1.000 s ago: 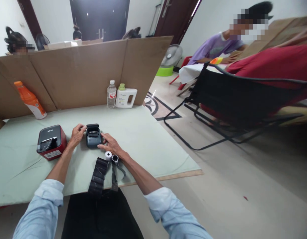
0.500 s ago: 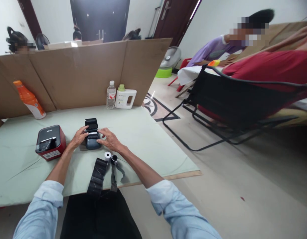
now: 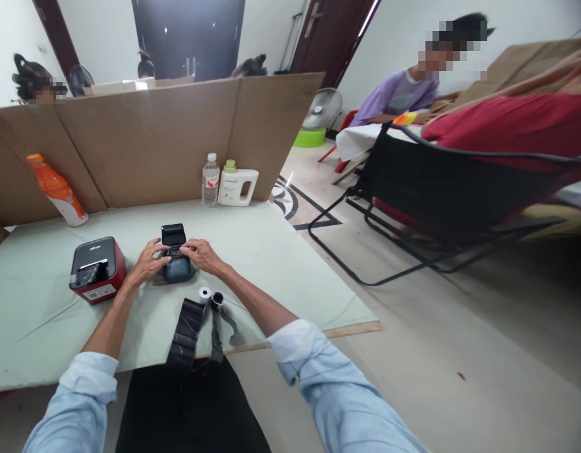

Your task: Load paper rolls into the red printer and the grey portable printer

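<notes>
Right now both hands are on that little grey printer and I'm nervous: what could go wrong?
The small grey printer has its lid up while the left hand and right hand press at the opening; fingers could get pinched. The white paper roll lies loose by the right forearm and might roll away. The dark strap overhangs the table edge.

Both forearms reach forward and converge, sleeves rolled up near the elbows. The left hand (image 3: 148,263) lies palm down with its fingers curled inward toward the right. The right hand (image 3: 199,253) mirrors it, wrist slightly raised, fingers bent, fingertips close to the left hand's. Neither grip is fully closed.
</notes>
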Demonstrator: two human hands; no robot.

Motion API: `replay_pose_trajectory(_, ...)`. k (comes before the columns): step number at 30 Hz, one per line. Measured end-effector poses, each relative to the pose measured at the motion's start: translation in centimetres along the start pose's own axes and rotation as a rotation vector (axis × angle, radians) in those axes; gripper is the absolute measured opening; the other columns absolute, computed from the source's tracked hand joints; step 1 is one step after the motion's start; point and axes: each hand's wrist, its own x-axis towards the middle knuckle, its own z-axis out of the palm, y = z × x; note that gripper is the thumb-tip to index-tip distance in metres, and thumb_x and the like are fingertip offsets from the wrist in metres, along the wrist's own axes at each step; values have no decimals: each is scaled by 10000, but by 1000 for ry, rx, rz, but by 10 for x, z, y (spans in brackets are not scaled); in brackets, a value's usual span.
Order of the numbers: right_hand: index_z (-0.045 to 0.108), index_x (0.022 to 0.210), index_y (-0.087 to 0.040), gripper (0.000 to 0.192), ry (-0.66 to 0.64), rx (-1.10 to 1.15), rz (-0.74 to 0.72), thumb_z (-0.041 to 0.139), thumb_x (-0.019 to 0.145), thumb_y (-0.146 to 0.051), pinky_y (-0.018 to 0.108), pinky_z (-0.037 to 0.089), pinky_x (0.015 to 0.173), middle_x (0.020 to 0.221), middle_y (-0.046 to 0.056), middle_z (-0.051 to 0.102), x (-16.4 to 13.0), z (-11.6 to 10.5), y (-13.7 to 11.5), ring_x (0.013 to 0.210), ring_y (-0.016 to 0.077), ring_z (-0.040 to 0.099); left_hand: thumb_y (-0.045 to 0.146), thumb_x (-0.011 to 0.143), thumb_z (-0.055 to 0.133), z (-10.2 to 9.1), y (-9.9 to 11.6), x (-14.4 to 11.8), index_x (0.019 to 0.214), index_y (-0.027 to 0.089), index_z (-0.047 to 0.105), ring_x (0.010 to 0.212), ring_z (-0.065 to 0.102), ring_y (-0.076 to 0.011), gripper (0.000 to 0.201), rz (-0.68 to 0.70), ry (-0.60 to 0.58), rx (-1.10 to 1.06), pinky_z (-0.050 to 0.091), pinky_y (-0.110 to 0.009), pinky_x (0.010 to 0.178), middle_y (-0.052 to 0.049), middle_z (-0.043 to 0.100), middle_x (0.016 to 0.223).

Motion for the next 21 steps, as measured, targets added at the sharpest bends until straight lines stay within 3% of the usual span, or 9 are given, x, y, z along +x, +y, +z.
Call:
replay_pose_trajectory(4,775,922,-178,127,-42,-13,41,703,864,-265,260,430,702,841,10,724,3,-2,-5,727,148,584,254,846,678,8,10,9,912,214,786,1306,580,-297,133,12,126,115,522,-486,1098,-103,603,1343)
replay_pose_trajectory(7,777,981,-203,201,-51,-102,-11,773,783,-234,260,422,709,910,14,732,6,-5,-13,743,152,580,206,856,646,11,21,16,852,200,771,1205,618,-273,125,34,181,162,550,-446,1040,-103,610,1241)
replay_pose_trajectory(11,758,864,-203,81,32,-136,-59,684,840,-226,269,398,700,803,7,695,16,-6,-24,724,158,559,219,864,629,5,40,17,836,197,741,1054,645,-234,118,101,197,141,565,-380,926,-90,645,1103)
replay_pose_trajectory(15,708,790,-186,179,92,101,-40,616,870,-316,260,370,627,671,-26,590,21,-10,-33,641,138,498,301,868,617,-8,63,14,896,183,718,916,659,-209,158,123,131,-1,551,-333,831,-62,703,958)
replay_pose_trajectory(21,656,747,-184,278,91,363,10,591,869,-425,254,373,562,617,-27,535,2,-36,-50,595,129,479,399,802,681,-13,96,7,994,155,699,729,642,-172,311,49,-109,-182,509,-255,625,-32,714,839)
